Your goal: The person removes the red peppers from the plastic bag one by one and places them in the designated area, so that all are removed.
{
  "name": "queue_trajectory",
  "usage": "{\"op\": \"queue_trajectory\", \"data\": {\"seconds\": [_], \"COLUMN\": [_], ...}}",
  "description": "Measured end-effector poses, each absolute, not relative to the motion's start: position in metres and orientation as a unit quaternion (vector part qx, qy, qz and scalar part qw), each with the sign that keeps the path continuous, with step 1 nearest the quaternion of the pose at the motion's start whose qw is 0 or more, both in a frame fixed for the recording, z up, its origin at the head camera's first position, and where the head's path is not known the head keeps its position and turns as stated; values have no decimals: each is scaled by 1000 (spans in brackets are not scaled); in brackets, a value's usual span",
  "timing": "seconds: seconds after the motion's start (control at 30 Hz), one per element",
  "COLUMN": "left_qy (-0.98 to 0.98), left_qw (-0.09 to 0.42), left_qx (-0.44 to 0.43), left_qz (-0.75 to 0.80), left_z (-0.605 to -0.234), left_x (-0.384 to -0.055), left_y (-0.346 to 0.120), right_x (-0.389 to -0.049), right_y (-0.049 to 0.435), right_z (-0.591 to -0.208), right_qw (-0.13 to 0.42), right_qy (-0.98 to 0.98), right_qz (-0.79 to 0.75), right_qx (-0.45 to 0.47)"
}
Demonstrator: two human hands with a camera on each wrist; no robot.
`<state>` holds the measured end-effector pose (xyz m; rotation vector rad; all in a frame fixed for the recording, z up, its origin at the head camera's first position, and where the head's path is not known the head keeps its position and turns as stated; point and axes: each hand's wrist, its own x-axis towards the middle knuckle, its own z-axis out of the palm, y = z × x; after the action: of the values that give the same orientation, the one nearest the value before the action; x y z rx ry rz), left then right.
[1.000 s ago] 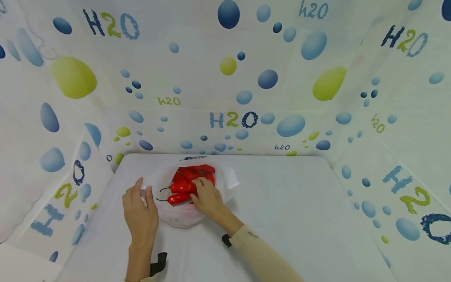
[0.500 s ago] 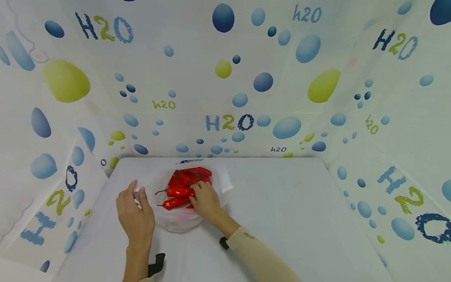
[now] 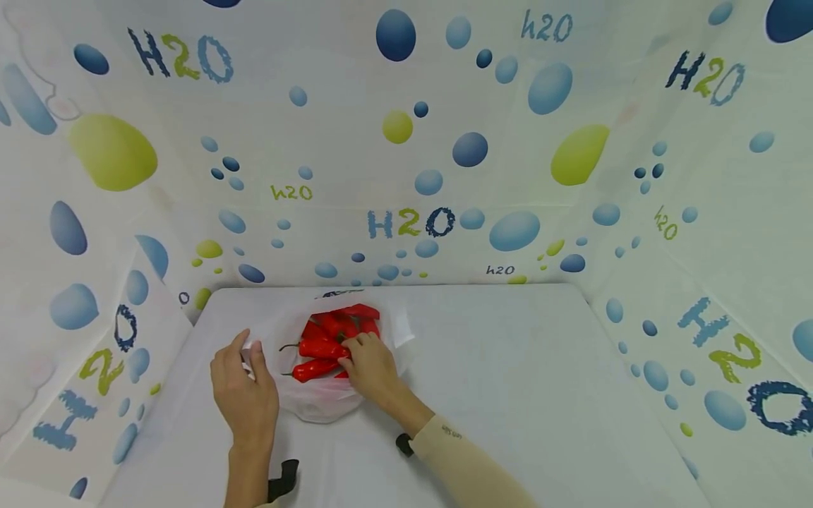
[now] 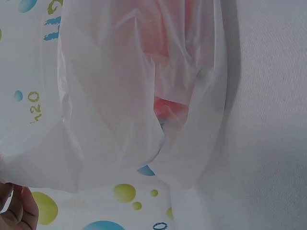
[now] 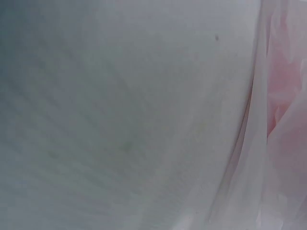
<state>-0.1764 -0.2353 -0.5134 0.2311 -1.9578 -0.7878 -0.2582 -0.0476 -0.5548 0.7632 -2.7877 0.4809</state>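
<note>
A thin white plastic bag (image 3: 320, 411) lies with its mouth open and several red peppers (image 3: 362, 311) inside. My right hand (image 3: 373, 367) reaches into the mouth and pinches the right end of a glossy red pepper (image 3: 320, 347) with a thin curved stem. Just below it lies another red pepper (image 3: 314, 370), its right end close to my thumb. At the bag's left side, my left hand (image 3: 244, 395) pinches the rim between thumb and fingers. The left wrist view shows the bag wall (image 4: 110, 96) stretched from those fingers (image 4: 29, 203). In the right wrist view, only the bag's outside (image 5: 288, 187) shows; the hand is hidden.
The bag rests on a white table (image 3: 495, 374), left of its middle. Behind and on both sides stand white walls (image 3: 356, 127) printed with blue and green drops and H2O lettering. Dark straps (image 3: 284, 480) sit at the wrists.
The camera view has shifted slightly, so everything sits a little lower and further left. My right fingers have shifted slightly on the upper pepper; the left hand keeps its hold on the rim.
</note>
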Motion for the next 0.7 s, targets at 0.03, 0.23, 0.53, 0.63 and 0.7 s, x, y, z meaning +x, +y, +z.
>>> {"op": "queue_trajectory", "data": {"seconds": [0.03,0.23,0.53,0.63,0.7], "left_qy": [-804,-804,-819,-818,-817], "left_qw": [489,486,460,458,459], "left_qx": [94,98,105,110,112], "left_qz": [-326,-330,-327,-330,-330], "left_z": [-514,-515,-519,-519,-519], "left_x": [-176,-176,-177,-176,-176], "left_y": [-235,-235,-234,-234,-233], "right_x": [-257,-250,-242,-240,-239], "right_y": [-47,-42,-32,-29,-27], "right_z": [-555,-553,-548,-548,-549], "right_qw": [108,115,140,158,172], "right_qy": [-945,-943,-932,-923,-918], "right_qz": [166,185,235,247,248], "right_qx": [259,250,239,248,256]}}
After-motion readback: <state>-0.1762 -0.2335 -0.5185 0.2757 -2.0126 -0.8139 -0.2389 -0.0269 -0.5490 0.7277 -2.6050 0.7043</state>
